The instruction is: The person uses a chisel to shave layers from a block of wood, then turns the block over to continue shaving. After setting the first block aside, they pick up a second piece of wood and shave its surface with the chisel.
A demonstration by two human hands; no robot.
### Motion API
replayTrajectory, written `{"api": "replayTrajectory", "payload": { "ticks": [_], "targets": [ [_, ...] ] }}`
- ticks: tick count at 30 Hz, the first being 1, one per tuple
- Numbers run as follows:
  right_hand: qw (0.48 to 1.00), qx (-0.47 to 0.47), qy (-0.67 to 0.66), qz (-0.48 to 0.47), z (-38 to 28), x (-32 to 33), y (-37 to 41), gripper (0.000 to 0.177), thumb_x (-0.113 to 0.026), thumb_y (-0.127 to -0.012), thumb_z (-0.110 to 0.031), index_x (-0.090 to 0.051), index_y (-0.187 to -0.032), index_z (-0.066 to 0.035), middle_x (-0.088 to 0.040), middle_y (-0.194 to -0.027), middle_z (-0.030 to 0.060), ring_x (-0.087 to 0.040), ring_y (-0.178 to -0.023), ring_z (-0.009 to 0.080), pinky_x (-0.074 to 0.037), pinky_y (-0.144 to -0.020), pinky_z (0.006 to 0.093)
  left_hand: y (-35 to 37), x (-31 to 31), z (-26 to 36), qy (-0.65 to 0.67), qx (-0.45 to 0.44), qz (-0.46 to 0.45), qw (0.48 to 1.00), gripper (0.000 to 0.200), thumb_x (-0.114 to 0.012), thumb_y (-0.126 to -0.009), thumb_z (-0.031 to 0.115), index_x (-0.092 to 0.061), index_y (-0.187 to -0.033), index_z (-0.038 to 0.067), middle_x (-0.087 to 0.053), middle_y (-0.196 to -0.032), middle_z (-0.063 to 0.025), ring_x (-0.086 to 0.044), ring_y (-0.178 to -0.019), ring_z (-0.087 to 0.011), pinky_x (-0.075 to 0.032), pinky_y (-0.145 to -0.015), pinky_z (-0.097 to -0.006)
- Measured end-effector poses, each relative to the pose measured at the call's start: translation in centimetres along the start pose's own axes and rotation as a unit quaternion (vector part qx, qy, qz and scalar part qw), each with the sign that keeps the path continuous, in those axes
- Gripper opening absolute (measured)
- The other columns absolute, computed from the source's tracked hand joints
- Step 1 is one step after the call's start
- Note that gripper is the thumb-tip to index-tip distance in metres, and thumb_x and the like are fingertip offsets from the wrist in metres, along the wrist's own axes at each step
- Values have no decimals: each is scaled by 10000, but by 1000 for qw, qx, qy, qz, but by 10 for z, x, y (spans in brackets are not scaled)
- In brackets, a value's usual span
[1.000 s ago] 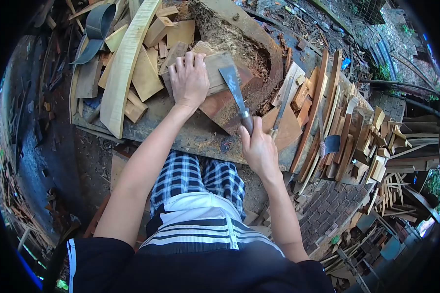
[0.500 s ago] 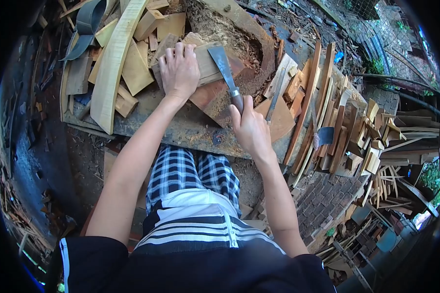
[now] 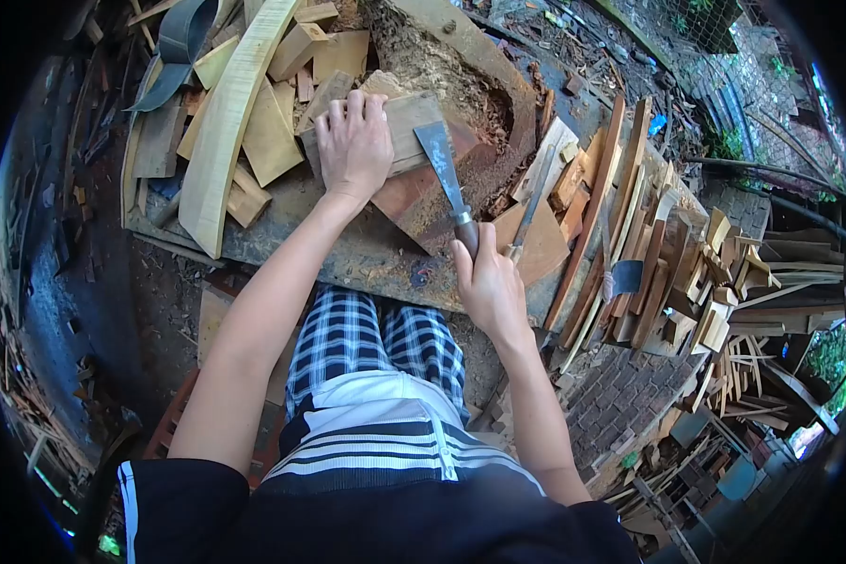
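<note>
My left hand (image 3: 355,146) presses down on a grey-brown wood block (image 3: 410,130), its fingers curled over the block's far edge. The block lies tilted across a thick, rough chopping log (image 3: 449,52) with a hollowed, splintered top. In my right hand (image 3: 494,293) is the dark wooden handle of a broad-bladed knife (image 3: 440,160), whose flat steel blade widens towards its end. That end overlaps the right part of the block in this view. A second, narrow-bladed tool (image 3: 541,199) lies on wood pieces just right of the handle.
Offcuts (image 3: 273,141) and a long curved board (image 3: 235,122) crowd the left of the worktable (image 3: 348,273). Long strips (image 3: 597,207) and a tool with a wide dark blade (image 3: 627,276) lie to the right. A grey curled strip (image 3: 180,42) stands at the far left.
The knife and my right hand have shifted slightly right and nearer my body. My left hand stays on the block. The whole view has moved a little.
</note>
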State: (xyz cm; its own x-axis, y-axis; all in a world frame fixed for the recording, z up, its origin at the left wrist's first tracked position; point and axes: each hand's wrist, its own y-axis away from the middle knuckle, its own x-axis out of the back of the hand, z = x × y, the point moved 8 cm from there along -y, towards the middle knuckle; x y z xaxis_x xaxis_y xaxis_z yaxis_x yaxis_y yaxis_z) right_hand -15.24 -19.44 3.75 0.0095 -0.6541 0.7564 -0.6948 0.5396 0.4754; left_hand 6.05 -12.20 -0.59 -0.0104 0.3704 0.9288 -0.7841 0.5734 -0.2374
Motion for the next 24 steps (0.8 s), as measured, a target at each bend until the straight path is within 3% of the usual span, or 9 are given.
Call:
{"api": "replayTrajectory", "payload": {
  "ticks": [4,11,15,24],
  "targets": [
    [999,21,18,31,-11,-1,-34,338,-470,-1004,-356,-411,-1123,-45,-650,-736,290,-640,-740,504,-501,-649,595,-1,-1,-1,10,0,-4,1000,224,-526,-941,206,-574,-1151,143,-533,-1087,-64,-504,-1053,-259,-378,-912,-428],
    [1000,5,-18,12,-4,-4,-8,342,-482,-995,-361,-418,-1132,-55,-652,-741,294,-640,-737,508,-498,-640,599,0,-1,-1,14,-4,1,1000,231,-529,-935,205,-571,-1153,144,-532,-1083,-64,-502,-1055,-259,-376,-899,-426],
    [999,16,3,34,-14,-6,-41,347,-483,-996,-360,-420,-1145,-53,-655,-745,289,-641,-729,503,-506,-646,588,0,1,0,12,-6,7,1000,210,-544,-915,203,-587,-1104,120,-537,-1073,-69,-509,-1049,-262,-367,-913,-437],
    [1000,-7,9,10,2,-10,-16,350,-481,-996,-363,-421,-1105,-36,-654,-730,284,-646,-736,496,-505,-655,588,0,0,-1,13,6,11,1000,234,-534,-932,210,-573,-1152,141,-538,-1089,-56,-511,-1044,-264,-384,-896,-427]
  ]
}}
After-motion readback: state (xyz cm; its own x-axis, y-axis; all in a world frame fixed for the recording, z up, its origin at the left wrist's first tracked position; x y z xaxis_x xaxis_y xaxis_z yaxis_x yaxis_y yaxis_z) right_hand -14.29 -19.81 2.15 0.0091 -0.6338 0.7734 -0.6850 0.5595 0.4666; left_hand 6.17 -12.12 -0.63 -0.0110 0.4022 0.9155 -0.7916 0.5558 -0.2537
